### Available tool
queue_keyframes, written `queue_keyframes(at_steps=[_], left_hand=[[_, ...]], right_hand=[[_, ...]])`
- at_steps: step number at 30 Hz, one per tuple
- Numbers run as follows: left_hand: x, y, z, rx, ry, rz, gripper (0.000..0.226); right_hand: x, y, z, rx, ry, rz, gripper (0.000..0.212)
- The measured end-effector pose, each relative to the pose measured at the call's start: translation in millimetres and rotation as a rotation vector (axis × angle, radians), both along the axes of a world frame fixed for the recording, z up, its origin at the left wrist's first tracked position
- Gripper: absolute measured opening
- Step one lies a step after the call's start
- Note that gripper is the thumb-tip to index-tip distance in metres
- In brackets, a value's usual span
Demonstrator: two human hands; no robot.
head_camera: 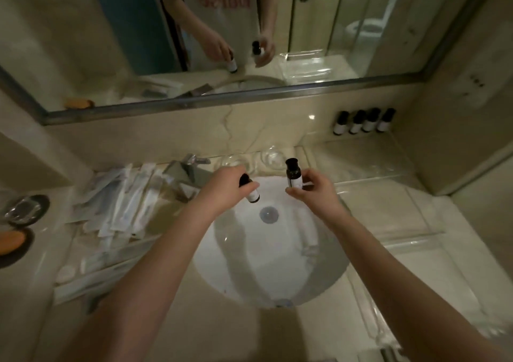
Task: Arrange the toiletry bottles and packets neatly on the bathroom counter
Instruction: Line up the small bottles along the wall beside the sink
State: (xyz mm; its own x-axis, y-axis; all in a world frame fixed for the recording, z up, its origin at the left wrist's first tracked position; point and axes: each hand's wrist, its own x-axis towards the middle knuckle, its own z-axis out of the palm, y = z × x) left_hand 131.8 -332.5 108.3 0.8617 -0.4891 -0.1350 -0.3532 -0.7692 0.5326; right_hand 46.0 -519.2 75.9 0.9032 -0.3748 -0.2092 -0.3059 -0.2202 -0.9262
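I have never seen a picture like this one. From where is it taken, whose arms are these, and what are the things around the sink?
There is one picture, taken by a wide-angle camera worn on a person's head, looking down at a bathroom counter; no machine is involved. The two bare arms are that person's. The left hand holds a small dark bottle tilted over the white sink. The right hand holds a second dark bottle upright. Four more such bottles stand in a row at the back right, against the wall. A loose pile of white packets lies left of the sink, beside the tap. The mirror above reflects the person.
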Motion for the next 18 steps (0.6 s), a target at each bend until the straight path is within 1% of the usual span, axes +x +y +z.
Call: queue_keyframes(at_steps=[3, 6, 8, 11, 15, 18], left_hand=[[6, -48, -1, -0.02, 0.027, -0.032, 0.034], [15, -95, -5, -0.02, 0.02, -0.056, 0.036], [23, -125, -8, -0.004, 0.027, -0.058, 0.033], [40, -167, -12, 0.063, 0.018, -0.072, 0.029], [65, -214, -19, 0.166, -0.025, -0.126, 0.032], [80, -242, -28, 0.235, -0.073, -0.18, 0.032]], right_hand=[[0, -44, -7, -0.078, -0.002, -0.082, 0.022], [5, -86, -17, -0.222, 0.027, -0.182, 0.032], [10, -111, -22, -0.217, 0.059, -0.233, 0.037], [25, -144, -31, -0.273, 0.112, -0.237, 0.04], [54, -175, -43, -0.364, 0.185, -0.235, 0.035], [74, -190, -53, -0.443, 0.216, -0.228, 0.037]])
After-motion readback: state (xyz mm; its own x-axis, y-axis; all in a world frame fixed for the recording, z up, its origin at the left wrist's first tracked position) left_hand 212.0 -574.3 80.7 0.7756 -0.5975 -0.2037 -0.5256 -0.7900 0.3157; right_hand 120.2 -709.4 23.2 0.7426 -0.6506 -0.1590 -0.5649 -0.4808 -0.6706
